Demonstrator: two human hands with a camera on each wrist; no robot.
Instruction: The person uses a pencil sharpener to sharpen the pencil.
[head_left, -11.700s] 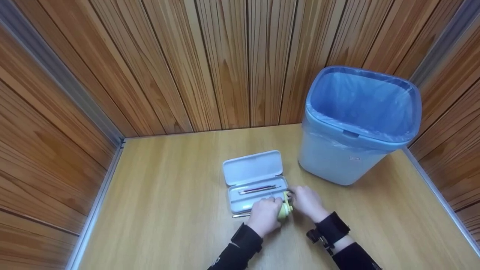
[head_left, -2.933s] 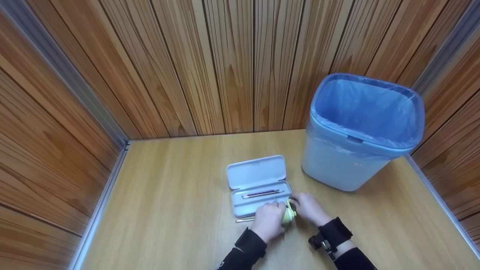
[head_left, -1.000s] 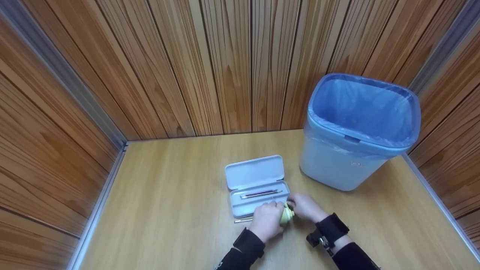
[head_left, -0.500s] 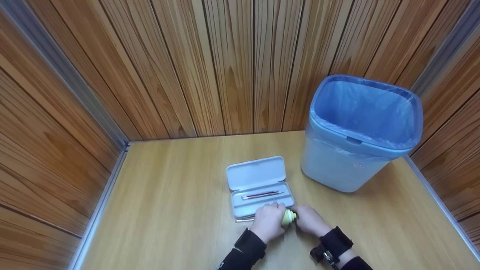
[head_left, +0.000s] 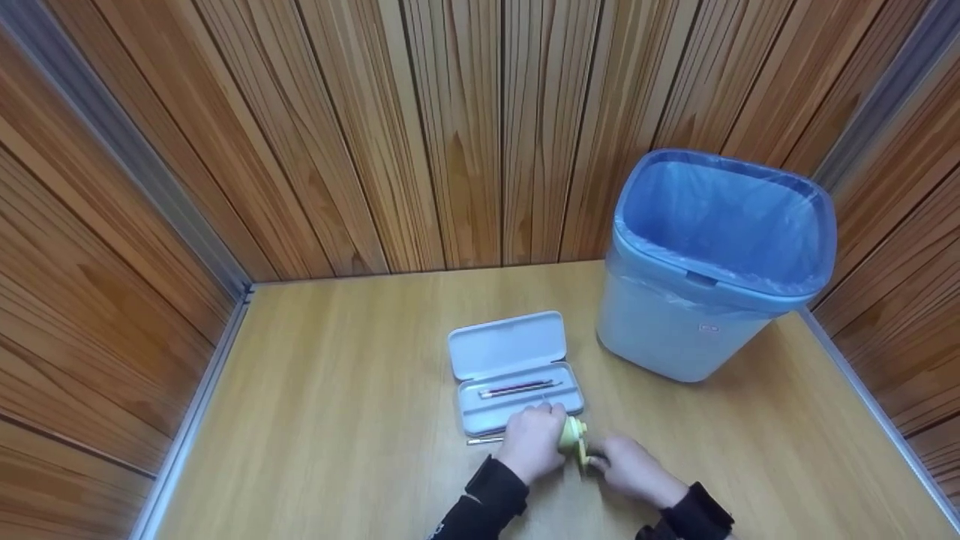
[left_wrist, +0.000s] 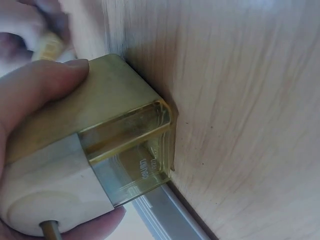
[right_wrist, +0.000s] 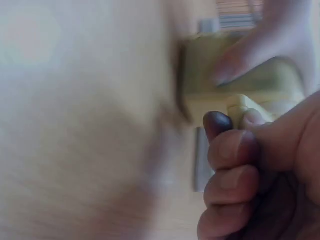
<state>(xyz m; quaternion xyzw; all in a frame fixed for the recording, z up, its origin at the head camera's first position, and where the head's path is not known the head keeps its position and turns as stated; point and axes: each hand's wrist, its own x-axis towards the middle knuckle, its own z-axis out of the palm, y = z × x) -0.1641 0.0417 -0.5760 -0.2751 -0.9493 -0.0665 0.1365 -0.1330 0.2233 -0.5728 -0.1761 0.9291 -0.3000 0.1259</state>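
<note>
My left hand grips a yellow-green crank pencil sharpener and holds it on the table. The sharpener's clear shavings drawer shows in the left wrist view. A pencil sticks out of the hole in its pale front; in the head view a pencil extends left from under that hand. My right hand pinches the crank handle, which hangs down toward me. Just beyond the left hand lies an open light-blue pencil case with a couple of pencils in it.
A blue bin with a plastic liner stands at the back right of the wooden table. Wood-panelled walls close off the back and both sides.
My right hand has swung the crank from the far side round toward me, moving nearer and lower. The left hand and sharpener have stayed put.
</note>
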